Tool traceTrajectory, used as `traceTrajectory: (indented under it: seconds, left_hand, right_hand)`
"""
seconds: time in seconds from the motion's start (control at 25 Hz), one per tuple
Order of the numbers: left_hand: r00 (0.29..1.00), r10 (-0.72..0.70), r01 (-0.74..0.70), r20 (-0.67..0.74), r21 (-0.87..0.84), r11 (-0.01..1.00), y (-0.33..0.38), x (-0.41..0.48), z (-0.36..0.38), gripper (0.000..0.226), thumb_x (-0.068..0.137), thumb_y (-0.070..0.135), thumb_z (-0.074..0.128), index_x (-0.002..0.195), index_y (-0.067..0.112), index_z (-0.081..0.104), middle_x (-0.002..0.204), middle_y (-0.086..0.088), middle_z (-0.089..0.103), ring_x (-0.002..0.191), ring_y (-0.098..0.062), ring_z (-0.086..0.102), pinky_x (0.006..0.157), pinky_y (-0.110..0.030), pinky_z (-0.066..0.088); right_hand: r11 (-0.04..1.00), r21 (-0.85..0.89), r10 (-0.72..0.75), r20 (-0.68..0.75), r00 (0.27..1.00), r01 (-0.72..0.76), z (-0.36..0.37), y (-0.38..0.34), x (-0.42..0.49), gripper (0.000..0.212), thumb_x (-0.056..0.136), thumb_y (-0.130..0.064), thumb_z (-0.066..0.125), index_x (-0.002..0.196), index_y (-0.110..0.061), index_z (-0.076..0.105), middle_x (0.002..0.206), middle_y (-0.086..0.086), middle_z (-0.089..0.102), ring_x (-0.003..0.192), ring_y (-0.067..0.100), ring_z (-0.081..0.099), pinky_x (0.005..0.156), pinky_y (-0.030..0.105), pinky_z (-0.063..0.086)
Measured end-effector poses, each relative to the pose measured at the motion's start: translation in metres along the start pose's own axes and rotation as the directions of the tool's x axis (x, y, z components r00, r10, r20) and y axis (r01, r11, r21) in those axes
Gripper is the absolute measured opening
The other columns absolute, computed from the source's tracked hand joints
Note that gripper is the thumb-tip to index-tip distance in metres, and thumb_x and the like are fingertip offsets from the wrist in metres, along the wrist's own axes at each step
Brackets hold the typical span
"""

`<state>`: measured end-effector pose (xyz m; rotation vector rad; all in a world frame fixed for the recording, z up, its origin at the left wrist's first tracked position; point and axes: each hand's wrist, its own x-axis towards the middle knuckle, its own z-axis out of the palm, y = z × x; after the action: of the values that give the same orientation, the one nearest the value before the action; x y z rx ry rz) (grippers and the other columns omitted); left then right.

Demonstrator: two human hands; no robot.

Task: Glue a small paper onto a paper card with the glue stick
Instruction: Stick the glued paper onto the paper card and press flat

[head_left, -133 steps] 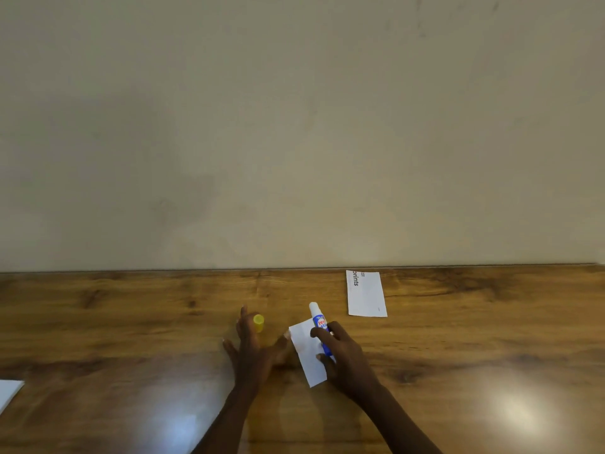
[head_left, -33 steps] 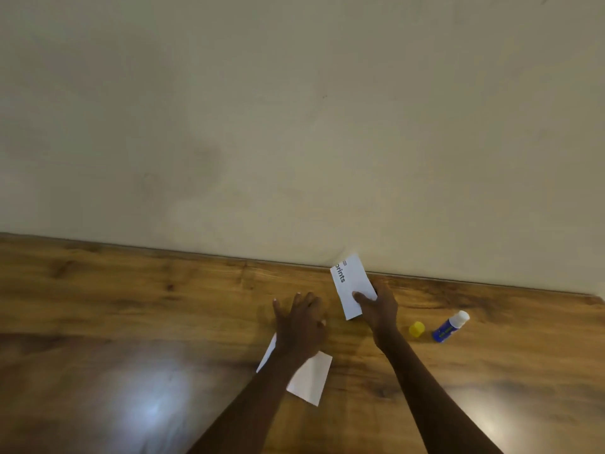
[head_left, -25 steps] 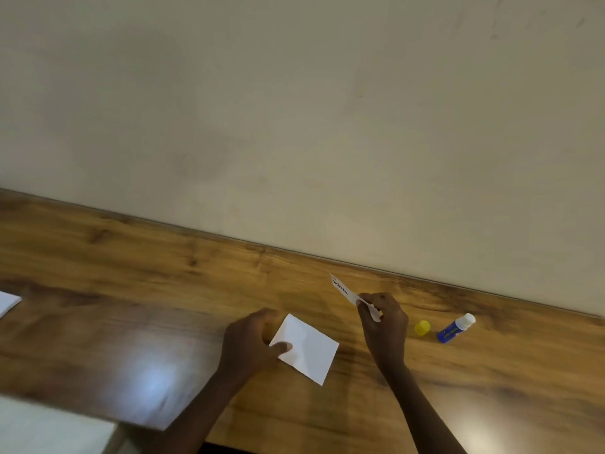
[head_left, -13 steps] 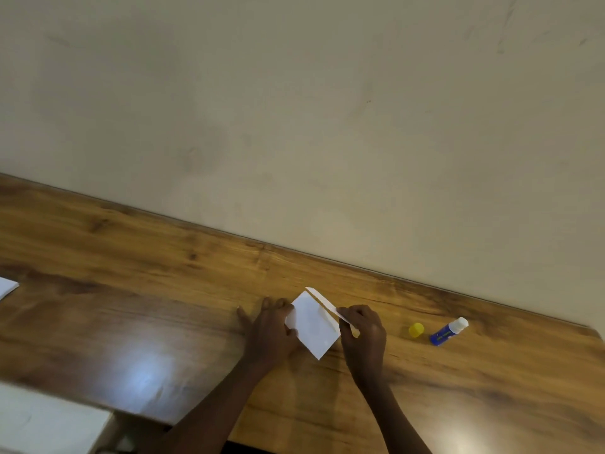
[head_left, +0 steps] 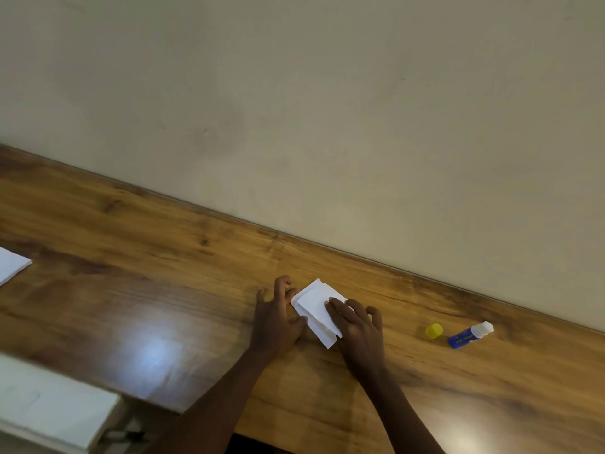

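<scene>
Right hand [head_left: 357, 322] lies flat, pressing the small paper [head_left: 316, 304] onto the card [head_left: 327, 339]; left hand [head_left: 278, 317], fingers spread, steadies their edge. Smoothing outward should seat it evenly.

Small paper [head_left: 316, 303] on card [head_left: 322, 335], mid counter [head_left: 163, 273]; cap [head_left: 434, 331] then glue stick [head_left: 470, 335] well right.

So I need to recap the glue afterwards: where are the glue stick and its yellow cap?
glue stick [head_left: 465, 338], head view, on its blue body.
yellow cap [head_left: 434, 330], head view, on its top face.
</scene>
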<state>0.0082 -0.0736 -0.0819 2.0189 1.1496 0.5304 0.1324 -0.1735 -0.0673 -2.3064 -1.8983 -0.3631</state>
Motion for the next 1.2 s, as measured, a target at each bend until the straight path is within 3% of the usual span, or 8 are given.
traceTrajectory:
  seconds: [0.12,0.2,0.32,0.64,0.84,1.2]
  left_hand:
    - [1.000,0.009,-0.009,-0.013,0.029,1.000,0.002,0.000,-0.001,0.070,0.073,0.025,0.070,0.128,0.016,0.027,0.134,-0.004,0.050,0.122,-0.020,0.048,0.117,-0.041,0.012]
    - [1.000,0.019,-0.019,-0.015,0.015,1.000,0.002,-0.001,-0.001,0.071,0.073,0.023,0.070,0.128,0.014,0.028,0.133,-0.005,0.050,0.122,-0.021,0.049,0.117,-0.040,0.012]
    - [1.000,0.021,-0.020,-0.014,0.030,0.999,0.002,-0.001,-0.003,0.071,0.073,0.022,0.069,0.129,0.014,0.027,0.133,-0.006,0.050,0.122,-0.022,0.048,0.117,-0.040,0.012]
    - [1.000,-0.008,0.010,-0.030,0.079,0.997,0.008,-0.002,-0.006,0.067,0.076,0.022,0.066,0.130,0.010,0.028,0.135,-0.005,0.047,0.123,-0.025,0.044,0.117,-0.039,0.015]
    - [1.000,0.023,-0.022,-0.012,0.056,0.998,0.003,-0.001,-0.004,0.065,0.075,0.022,0.066,0.128,0.013,0.029,0.133,-0.003,0.051,0.124,-0.021,0.046,0.117,-0.036,0.008]
    - [0.997,0.070,-0.070,-0.018,-0.015,0.997,0.006,-0.003,-0.007,0.053,0.078,0.018,0.063,0.122,0.013,0.035,0.128,-0.002,0.055,0.123,-0.017,0.048,0.118,-0.040,0.007]
  right_hand:
    - [0.997,-0.003,-0.078,0.034,0.996,0.078,0.003,0.001,0.005,0.080,0.025,-0.028,0.092,0.101,-0.020,0.066,0.104,-0.005,0.072,0.095,0.018,0.067,0.082,0.034,0.034]
    - [0.993,0.005,-0.118,0.062,0.991,0.118,0.004,0.001,0.008,0.080,0.025,-0.031,0.091,0.101,-0.021,0.066,0.105,-0.005,0.072,0.097,0.016,0.067,0.086,0.036,0.041]
    - [0.987,0.044,-0.160,0.094,0.983,0.157,0.006,0.000,0.008,0.076,0.029,-0.035,0.091,0.100,-0.023,0.066,0.103,-0.007,0.072,0.097,0.011,0.067,0.076,0.034,0.055]
    - [0.984,0.071,-0.171,0.119,0.978,0.163,0.008,0.001,0.011,0.067,0.035,-0.035,0.090,0.097,-0.025,0.066,0.099,-0.008,0.073,0.092,0.011,0.068,0.072,0.036,0.056]
    - [0.985,0.110,-0.157,0.200,0.967,0.137,0.007,0.000,0.014,0.071,0.029,-0.036,0.091,0.095,-0.025,0.067,0.095,-0.009,0.074,0.086,0.009,0.069,0.065,0.032,0.056]
    - [0.987,0.119,-0.129,0.165,0.978,0.110,0.007,0.001,0.017,0.069,0.033,-0.029,0.091,0.098,-0.022,0.066,0.096,-0.004,0.074,0.086,0.013,0.070,0.063,0.036,0.056]
